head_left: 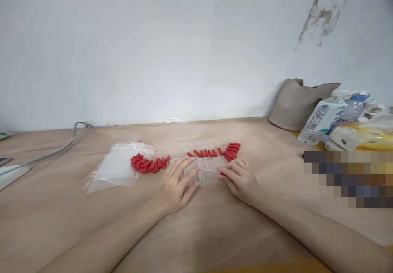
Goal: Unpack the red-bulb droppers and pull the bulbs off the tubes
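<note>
A row of clear, thin droppers [204,178] with red rubber bulbs [150,165] lies on the table in front of me. The bulbs form a cluster at the left, a row along the back and another cluster [233,150] at the right. My left hand [177,185] rests on the tubes with its fingers spread; the thumb and fingertips are near one tube's end. My right hand [241,179] pinches a single dropper [211,170] by its red bulb, mostly covered by the fingers. Its clear tube points left across the others, toward my left fingertips.
Clear zip bags [115,168] lie at the left, partly under the red bulbs. A grey cable [64,148] runs along the far left. At the right stand a beige container [294,103], a tilted plastic bottle [321,117] and a yellow package [368,136]. A white wall borders the table's back.
</note>
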`<state>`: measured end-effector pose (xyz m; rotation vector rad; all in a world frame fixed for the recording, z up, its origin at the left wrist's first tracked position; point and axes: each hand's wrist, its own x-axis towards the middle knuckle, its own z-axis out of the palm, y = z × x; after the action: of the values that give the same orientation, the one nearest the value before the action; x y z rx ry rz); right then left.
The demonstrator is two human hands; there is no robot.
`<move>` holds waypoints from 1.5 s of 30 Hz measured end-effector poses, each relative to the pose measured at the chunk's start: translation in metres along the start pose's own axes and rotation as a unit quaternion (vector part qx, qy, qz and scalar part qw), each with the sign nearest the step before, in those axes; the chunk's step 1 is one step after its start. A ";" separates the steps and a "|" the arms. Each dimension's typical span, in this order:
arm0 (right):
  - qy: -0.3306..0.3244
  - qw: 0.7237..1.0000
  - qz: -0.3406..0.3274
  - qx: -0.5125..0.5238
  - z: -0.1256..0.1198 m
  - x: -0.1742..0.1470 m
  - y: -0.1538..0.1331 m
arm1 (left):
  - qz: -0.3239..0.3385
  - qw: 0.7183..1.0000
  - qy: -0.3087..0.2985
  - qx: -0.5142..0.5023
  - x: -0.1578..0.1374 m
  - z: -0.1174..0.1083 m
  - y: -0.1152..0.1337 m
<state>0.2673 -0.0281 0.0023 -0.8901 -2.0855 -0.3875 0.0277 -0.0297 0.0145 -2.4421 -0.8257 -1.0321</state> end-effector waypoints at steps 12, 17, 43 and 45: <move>-0.018 0.995 -0.088 0.037 0.008 0.011 -0.016 | 0.104 0.993 -0.019 0.049 0.007 0.009 0.010; -0.019 0.993 -0.108 0.034 0.009 0.011 -0.015 | 0.105 0.994 -0.001 0.017 0.008 0.008 0.012; -0.016 0.973 -0.230 0.027 0.004 0.004 -0.008 | 0.093 0.988 -0.065 -0.109 -0.005 0.001 0.008; -0.011 0.972 -0.234 0.027 0.002 0.003 -0.007 | 0.093 0.987 -0.060 -0.116 -0.006 0.001 0.006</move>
<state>0.2605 -0.0306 0.0035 -0.3626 -2.3060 -0.5644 0.0287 -0.0363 0.0093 -2.7379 -0.5233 -0.9662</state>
